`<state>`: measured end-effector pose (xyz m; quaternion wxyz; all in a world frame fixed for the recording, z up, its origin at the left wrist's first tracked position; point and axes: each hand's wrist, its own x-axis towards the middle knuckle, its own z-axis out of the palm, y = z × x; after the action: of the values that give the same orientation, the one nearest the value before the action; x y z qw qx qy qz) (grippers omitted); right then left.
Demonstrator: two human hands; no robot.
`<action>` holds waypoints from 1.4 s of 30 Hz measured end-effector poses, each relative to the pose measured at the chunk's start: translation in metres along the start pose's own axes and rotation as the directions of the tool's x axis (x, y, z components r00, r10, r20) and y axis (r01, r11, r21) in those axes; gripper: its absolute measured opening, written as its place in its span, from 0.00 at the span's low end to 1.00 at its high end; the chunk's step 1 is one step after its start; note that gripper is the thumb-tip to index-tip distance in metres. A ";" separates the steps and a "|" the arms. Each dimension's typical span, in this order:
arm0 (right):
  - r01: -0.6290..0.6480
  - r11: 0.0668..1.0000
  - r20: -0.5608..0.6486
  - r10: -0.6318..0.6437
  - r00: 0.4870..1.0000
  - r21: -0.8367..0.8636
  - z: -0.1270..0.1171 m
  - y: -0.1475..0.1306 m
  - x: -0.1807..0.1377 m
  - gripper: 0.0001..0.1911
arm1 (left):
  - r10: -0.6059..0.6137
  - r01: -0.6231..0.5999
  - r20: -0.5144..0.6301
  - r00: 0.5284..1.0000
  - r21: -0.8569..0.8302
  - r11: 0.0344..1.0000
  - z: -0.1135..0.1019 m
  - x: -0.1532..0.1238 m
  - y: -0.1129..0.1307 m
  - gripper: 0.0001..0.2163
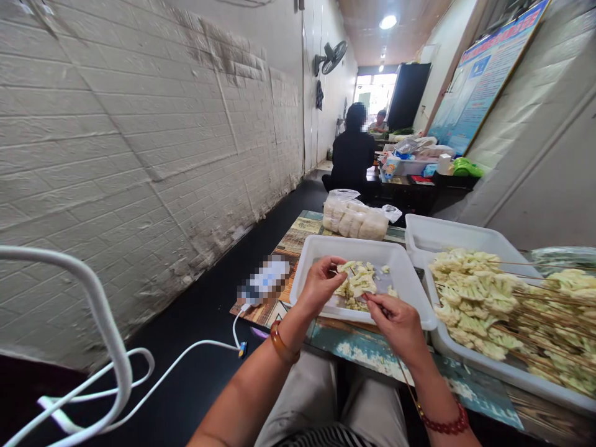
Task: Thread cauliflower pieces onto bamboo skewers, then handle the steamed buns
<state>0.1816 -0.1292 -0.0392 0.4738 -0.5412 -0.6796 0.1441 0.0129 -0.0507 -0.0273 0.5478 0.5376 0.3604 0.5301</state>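
Observation:
My left hand (321,282) pinches a pale cauliflower piece (347,267) over a white tray (316,248) that holds a small heap of cut cauliflower (358,287). My right hand (395,316) is closed around a thin bamboo skewer (406,379) whose tip points toward the piece in my left hand. Both hands hover above the near edge of that tray.
A large white tray (465,360) on the right is piled with skewered cauliflower (479,298). Behind it stands another white tray (442,233), and a plastic bag of pale food (356,220). A blurred phone (263,282) with a white cable lies at the table's left. A person in black (352,155) sits farther back.

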 end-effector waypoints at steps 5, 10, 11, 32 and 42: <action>0.003 1.000 0.006 -0.003 1.000 -0.006 -0.001 -0.001 0.000 0.14 | 0.010 -0.011 0.009 1.000 0.064 0.998 0.001 0.000 0.000 0.13; -0.007 0.999 -0.001 0.007 1.000 0.038 -0.002 -0.004 -0.001 0.14 | -0.042 0.045 0.065 0.997 -0.044 0.998 0.002 -0.001 0.006 0.15; -0.015 0.999 -0.004 0.015 1.000 0.049 -0.003 -0.004 -0.001 0.14 | -0.049 0.055 0.078 0.996 -0.079 0.995 0.002 -0.002 0.007 0.15; -0.007 0.997 0.017 0.006 1.000 0.074 -0.002 0.001 -0.004 0.13 | -0.150 0.180 0.131 0.980 -0.261 0.948 0.005 -0.002 0.010 0.12; 0.181 0.968 -0.105 -0.201 0.974 -0.176 0.016 0.005 -0.014 0.11 | -0.136 0.159 0.122 0.983 -0.212 0.964 0.003 -0.002 0.009 0.11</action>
<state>0.1713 -0.1347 -0.0573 0.4798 -0.5183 -0.7079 0.0075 0.0138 -0.0548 -0.0181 0.6605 0.4725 0.3086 0.4953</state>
